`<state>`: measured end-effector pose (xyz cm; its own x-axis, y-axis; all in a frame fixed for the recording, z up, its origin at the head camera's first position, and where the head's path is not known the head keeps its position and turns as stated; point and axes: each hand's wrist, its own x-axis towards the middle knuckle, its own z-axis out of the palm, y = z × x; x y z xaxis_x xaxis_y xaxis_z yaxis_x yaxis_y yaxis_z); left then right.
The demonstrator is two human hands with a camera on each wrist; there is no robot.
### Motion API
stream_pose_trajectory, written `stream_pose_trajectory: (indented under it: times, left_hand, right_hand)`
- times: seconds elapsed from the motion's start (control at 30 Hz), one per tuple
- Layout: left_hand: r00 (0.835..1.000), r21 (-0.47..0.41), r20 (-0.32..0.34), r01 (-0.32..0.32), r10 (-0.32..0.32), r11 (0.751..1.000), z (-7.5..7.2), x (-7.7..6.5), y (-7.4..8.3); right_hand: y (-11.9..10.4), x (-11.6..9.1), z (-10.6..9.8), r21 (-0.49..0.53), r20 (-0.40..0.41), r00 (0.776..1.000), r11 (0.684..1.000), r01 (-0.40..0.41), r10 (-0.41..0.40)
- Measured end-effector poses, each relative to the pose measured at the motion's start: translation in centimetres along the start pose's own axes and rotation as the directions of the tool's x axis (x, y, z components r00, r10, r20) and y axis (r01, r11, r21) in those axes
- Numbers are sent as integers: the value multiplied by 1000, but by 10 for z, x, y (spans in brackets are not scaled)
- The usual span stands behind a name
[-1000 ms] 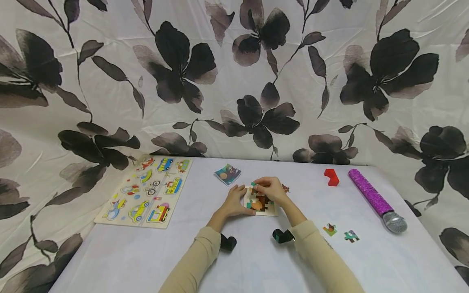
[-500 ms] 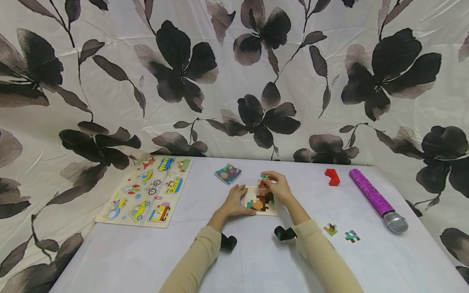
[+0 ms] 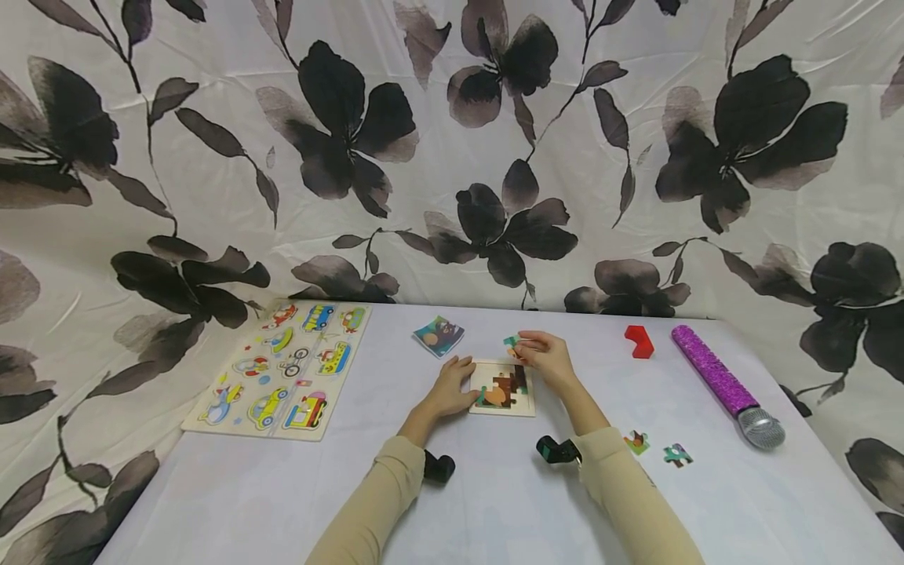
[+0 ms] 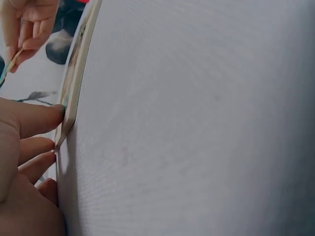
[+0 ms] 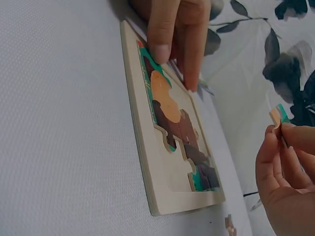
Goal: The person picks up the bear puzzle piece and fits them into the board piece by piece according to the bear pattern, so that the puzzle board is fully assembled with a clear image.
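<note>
A small wooden jigsaw tray (image 3: 523, 404), partly filled with brown, orange and green pieces, lies mid-table. My left hand (image 3: 448, 391) is at its left side: the straight thumb presses on the lower left corner and the fingers touch the edge, as the left wrist view also shows around the tray (image 4: 81, 69). Just above the tray's far edge, my right hand (image 3: 549, 361) pinches a jigsaw piece (image 3: 512, 342) between thumb and fingertips. In the right wrist view that piece (image 5: 278, 115), green and orange, is held tilted on edge, clear of the tray (image 5: 147, 177).
A picture card (image 3: 439, 336) lies behind the left hand. At far left is a vehicle puzzle board (image 3: 282, 377). To the right lie two loose jigsaw pieces (image 3: 636, 442), a red block (image 3: 639, 343) and a glittery purple microphone (image 3: 720, 377). Floral cloth hangs behind the table.
My right hand has lifted the jigsaw piece off the tray and moved it right and away, beyond the far edge. The left thumb has shifted from the near edge onto the corner.
</note>
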<state>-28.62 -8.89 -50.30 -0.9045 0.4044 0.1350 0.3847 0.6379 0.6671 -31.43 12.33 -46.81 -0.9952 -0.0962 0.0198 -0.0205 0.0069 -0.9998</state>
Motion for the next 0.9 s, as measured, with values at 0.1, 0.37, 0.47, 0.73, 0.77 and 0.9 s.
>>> stream_pose_trajectory:
  times: [0.1,0.37,0.47,0.73,0.77,0.9]
  left_hand:
    - [1000,5,17,17,-18,1000,0,0,-1]
    - [999,-2,31,22,-22,1000,-2,0,-1]
    - [999,-30,32,23,-22,999,-3,0,0]
    - [999,-47,35,28,-26,999,-4,0,1]
    - [999,-46,35,28,-26,999,-4,0,0]
    - [999,-45,35,29,-27,999,-4,0,0]
  right_hand:
    - [0,-1,1,7,5,1000,1000,-5,5]
    - [0,-3,2,-2,54,998,999,40,-40]
    - [1,-4,2,8,67,996,998,54,-55]
    - [1,-3,2,48,70,995,997,63,-66]
    - [1,-3,2,51,71,995,997,63,-67]
    - [2,-4,2,63,78,994,995,72,-77]
